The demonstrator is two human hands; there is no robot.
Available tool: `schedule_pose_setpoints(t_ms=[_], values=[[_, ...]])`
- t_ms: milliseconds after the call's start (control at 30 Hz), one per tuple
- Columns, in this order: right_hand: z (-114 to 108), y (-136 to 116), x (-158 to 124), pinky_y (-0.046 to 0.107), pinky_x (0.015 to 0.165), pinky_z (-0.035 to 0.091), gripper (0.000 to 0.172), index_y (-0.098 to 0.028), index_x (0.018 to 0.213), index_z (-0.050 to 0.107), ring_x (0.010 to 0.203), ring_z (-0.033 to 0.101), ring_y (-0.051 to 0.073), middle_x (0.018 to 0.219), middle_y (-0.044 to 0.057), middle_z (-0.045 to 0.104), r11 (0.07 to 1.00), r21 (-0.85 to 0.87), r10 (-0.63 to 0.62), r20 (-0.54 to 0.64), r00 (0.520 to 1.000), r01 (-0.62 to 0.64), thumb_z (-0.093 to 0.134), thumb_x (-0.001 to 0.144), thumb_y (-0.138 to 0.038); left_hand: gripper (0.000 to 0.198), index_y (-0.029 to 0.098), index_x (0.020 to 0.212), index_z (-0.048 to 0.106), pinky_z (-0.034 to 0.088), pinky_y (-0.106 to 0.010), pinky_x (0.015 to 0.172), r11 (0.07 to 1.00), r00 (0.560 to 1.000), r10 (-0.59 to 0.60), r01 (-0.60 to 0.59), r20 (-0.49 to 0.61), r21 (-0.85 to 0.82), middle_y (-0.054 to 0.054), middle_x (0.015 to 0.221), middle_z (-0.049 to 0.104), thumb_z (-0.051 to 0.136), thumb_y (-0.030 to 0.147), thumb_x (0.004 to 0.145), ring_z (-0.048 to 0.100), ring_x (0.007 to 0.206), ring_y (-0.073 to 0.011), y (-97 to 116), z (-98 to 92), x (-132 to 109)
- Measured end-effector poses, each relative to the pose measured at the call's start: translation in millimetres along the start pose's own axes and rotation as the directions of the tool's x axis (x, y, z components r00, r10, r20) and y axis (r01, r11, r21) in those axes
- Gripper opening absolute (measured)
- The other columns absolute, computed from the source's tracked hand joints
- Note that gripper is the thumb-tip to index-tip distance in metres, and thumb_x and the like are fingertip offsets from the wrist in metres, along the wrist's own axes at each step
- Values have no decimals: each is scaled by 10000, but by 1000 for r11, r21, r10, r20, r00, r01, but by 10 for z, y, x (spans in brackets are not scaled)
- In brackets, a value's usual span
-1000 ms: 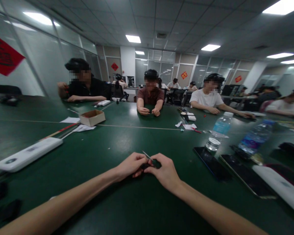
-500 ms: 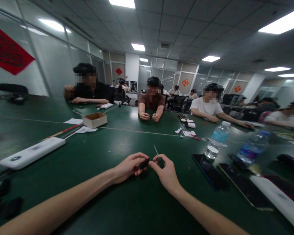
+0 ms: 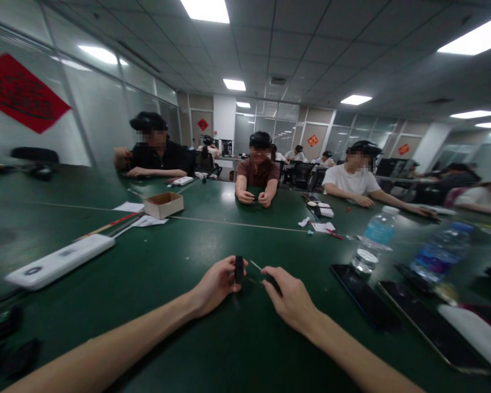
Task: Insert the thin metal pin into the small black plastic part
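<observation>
My left hand (image 3: pixel 216 286) is closed on a small black block-shaped part (image 3: pixel 239 269), gripped upright between fingers and thumb above the green table. To its right, my right hand (image 3: pixel 288 297) is closed on a thin screwdriver (image 3: pixel 256 266). Its metal shaft points up and left toward the black part, with a small gap between them. The fingers hide the screwdriver's handle. What detail the black part has is too small to make out.
On the right stand a clear water bottle (image 3: pixel 375 240) and a blue-labelled bottle (image 3: pixel 442 254), beside two dark phones (image 3: pixel 364 297). A white power bank-like device (image 3: pixel 61 261) and an open cardboard box (image 3: pixel 163 206) lie left. Several people sit around.
The black part has turned from lying slanted to upright in my left hand. My right hand has moved slightly right, and the screwdriver has tipped lower, its shaft now toward the part.
</observation>
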State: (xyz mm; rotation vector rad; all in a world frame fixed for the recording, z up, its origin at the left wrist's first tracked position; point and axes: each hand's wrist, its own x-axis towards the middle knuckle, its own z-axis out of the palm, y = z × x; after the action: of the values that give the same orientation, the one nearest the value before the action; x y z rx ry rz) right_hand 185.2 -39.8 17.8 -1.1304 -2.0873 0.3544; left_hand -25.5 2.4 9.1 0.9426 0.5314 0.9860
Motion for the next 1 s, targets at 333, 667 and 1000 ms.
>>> schedule_pose_setpoints(t_ms=[333,667,1000], values=[[3,34,-18,275,638,437,266,-219,1137,556,689,556,154,876,47,607,980,-173,-67,171,983,97,427,929,-324,235,133,867,580,318,-202,456,998,997,51,-53,-60,-23,-16,691,494,461,334,864,422,527,-91,-52,6,21],[28,19,-34,270,647,430,285,-221,1147,570,725,583,169,910,65,637,964,-221,-110,177,978,148,426,926,-330,345,152,805,511,246,-170,411,986,992,93,-81,-85,144,28,657,461,480,491,864,347,440,-38,-51,88,12],[-2,-10,-52,257,608,395,281,-226,1112,579,686,576,166,858,59,640,932,-288,-147,254,956,220,393,942,-349,407,181,738,467,232,-182,386,887,990,127,-89,-55,454,55,533,408,334,533,894,310,405,-67,-98,116,-75]])
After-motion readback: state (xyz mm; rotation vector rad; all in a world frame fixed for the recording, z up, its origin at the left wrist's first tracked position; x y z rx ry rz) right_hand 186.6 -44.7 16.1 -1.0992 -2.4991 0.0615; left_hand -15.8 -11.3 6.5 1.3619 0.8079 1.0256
